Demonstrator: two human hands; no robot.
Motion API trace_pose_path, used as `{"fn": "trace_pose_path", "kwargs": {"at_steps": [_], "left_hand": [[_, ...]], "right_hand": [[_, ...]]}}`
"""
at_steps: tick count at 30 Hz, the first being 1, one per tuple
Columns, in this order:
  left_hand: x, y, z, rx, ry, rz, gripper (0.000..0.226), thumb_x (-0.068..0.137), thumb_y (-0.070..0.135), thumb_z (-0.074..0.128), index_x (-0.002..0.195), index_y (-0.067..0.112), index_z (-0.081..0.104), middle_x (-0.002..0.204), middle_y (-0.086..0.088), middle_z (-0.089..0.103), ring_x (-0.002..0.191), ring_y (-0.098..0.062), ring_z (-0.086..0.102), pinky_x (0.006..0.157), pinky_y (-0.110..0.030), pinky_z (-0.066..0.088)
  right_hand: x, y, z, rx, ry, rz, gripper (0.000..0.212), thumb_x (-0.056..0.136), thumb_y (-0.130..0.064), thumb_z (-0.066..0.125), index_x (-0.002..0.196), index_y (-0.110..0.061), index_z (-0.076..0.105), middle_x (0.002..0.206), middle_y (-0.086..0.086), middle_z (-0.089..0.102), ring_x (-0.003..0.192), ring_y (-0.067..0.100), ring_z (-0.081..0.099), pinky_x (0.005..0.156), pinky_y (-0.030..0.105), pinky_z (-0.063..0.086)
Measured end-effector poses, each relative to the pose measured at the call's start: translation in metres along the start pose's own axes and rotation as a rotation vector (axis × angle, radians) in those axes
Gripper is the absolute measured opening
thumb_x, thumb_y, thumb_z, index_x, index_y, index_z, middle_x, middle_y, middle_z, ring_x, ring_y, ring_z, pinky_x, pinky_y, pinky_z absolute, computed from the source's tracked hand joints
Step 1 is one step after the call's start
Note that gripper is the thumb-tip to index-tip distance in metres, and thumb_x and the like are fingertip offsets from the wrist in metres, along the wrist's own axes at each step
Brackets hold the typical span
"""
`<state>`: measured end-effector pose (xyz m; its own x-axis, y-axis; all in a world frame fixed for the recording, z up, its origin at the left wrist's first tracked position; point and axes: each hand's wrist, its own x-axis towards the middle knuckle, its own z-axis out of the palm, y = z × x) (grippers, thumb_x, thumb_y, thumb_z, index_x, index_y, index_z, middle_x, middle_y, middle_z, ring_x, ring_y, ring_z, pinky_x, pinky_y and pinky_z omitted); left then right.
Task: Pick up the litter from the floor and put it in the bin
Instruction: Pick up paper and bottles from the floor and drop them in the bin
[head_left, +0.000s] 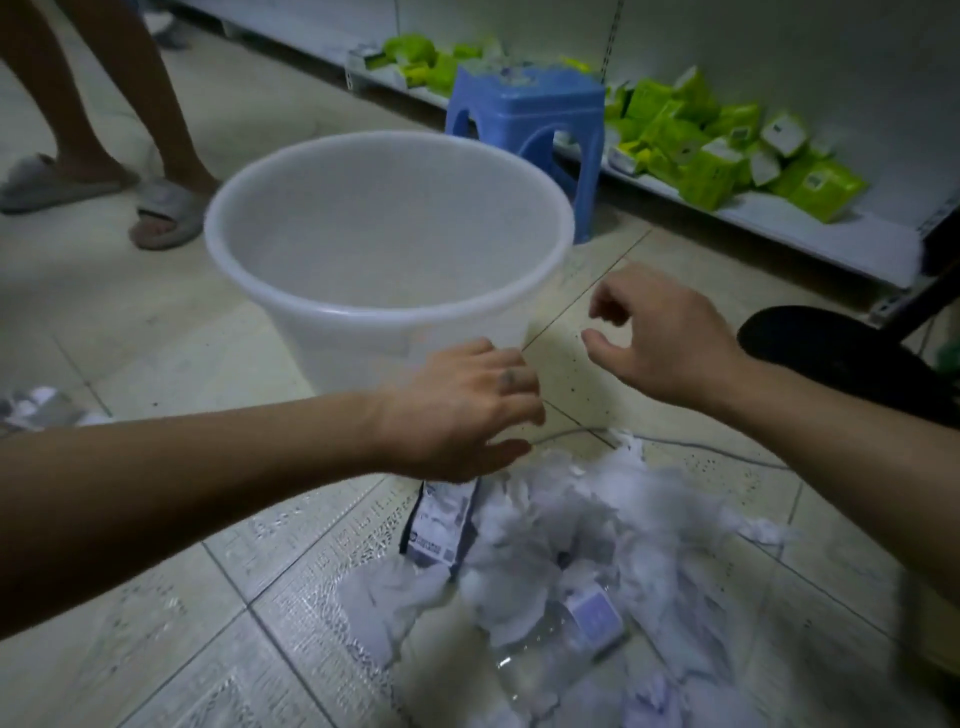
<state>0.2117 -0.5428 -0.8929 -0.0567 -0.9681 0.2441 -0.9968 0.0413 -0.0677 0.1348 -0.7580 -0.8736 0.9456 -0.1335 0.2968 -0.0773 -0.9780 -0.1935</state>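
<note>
My left hand (457, 410) grips the lower wall of the white bin (384, 314), whose mouth tilts toward me. My right hand (660, 338) hovers beside it, fingers loosely curled, holding nothing. The litter (582, 530) lies on the floor (156, 332) just below both sets of fingers.

A blue stool (524, 104) is standing on the tiled floor (130, 322), just in front of a low white shelf (831, 234). Green packets (670, 130) are lying along the shelf, some heaped and some tipped over. At the upper left, another person's bare legs (104, 104) are standing in grey slippers (166, 213). A thin cable (701, 444) is running across the tiles at the right, and a black rounded object (831, 348) — too dim to identify — is sitting near the right edge.
</note>
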Motion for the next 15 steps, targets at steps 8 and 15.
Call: {"fn": "trace_pose_path", "kwargs": {"at_steps": [8,15], "left_hand": [[-0.076,0.000,0.076,0.075,-0.570,-0.169,0.059,0.087,0.049,0.054,0.134,0.017,0.039,0.136,-0.007,0.049,0.116,-0.026,0.048,0.090,-0.039,0.044],[-0.079,0.031,0.157,-0.171,-0.623,-0.852,0.098,0.075,0.065,0.059,0.146,0.026,0.004,0.146,-0.014,0.034,0.116,-0.034,0.052,0.082,-0.042,0.048]], "right_hand": [[-0.043,0.003,0.088,-0.069,-0.615,-0.022,0.056,0.083,-0.048,0.061,0.132,-0.026,0.045,0.129,0.001,0.050,0.104,0.022,0.056,0.077,0.032,0.045],[-0.038,0.014,0.146,-0.225,-0.842,-0.018,0.090,0.073,-0.047,0.073,0.147,-0.030,0.025,0.143,0.015,0.038,0.124,0.033,0.044,0.090,0.037,0.043]]}}
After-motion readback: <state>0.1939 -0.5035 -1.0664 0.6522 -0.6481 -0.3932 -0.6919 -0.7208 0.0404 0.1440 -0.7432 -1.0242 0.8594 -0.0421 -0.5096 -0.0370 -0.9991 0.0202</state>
